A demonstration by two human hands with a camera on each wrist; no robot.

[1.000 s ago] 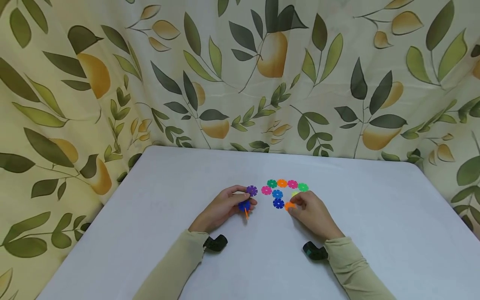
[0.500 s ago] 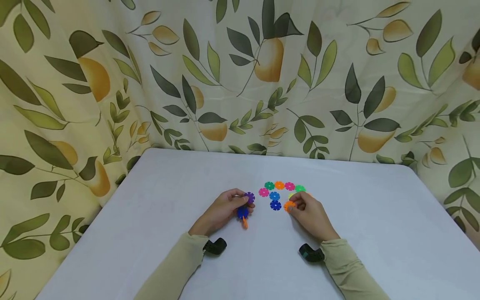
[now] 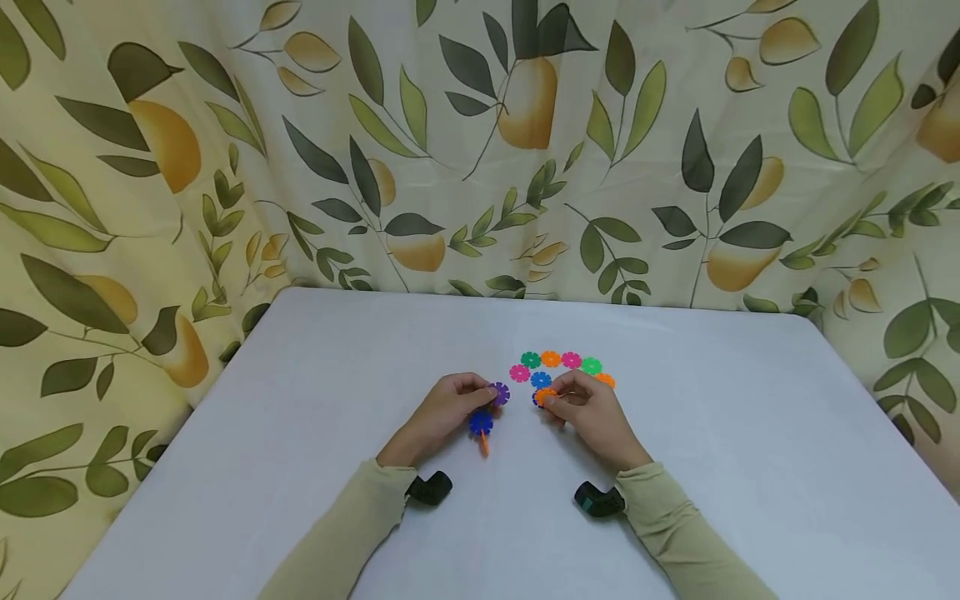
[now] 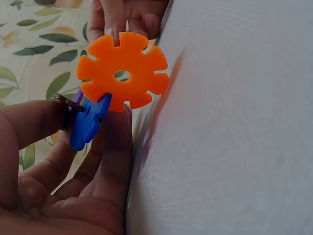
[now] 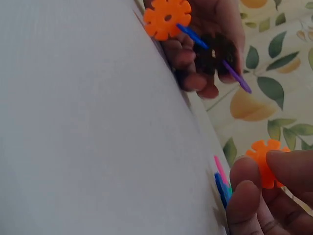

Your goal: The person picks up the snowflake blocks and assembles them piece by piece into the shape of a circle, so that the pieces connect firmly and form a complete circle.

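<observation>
Right hand pinches orange disc | right of purple disc, apart | left hand, nearer purple disc, grips its chain

pale green sleeves, black wrist cameras

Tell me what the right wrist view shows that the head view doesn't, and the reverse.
Only the right wrist view: the dark disc between the blue disc and the purple disc.
Only the head view: the sleeves and the black wrist devices.
Both: the left hand holding the joined discs, the right hand pinching an orange disc, the white table and the leafy cloth.
</observation>
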